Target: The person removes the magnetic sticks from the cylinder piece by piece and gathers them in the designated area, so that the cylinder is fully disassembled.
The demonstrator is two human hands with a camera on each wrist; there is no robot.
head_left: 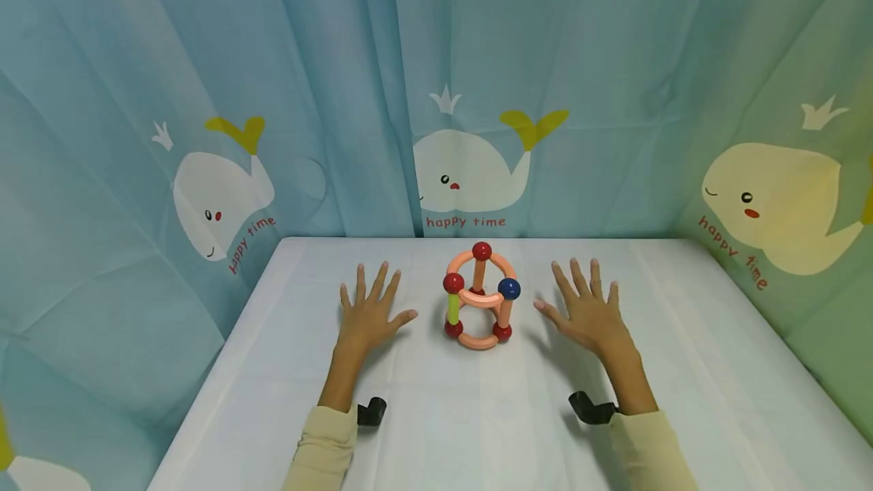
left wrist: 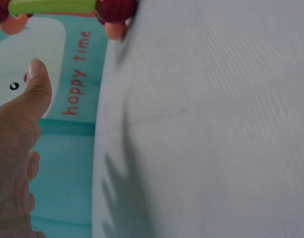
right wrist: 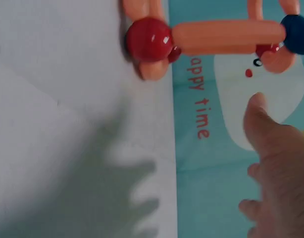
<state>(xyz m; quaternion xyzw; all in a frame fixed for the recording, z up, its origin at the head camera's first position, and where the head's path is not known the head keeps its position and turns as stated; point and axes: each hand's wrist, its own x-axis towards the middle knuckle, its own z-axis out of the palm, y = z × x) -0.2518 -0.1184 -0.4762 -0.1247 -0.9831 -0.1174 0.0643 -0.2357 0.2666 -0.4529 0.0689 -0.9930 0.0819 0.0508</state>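
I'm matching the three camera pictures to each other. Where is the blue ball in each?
Head: the blue ball is right of and below centre, on the toy's upper ring.
Left wrist: not in it; the green rod shows at the upper left.
Right wrist: at the upper right edge, the blue ball slightly cut off.
Shared landmark: the toy, only partly shown in both wrist views.

Whale-print curtain [head_left: 600, 97] behind white table [head_left: 470, 415]
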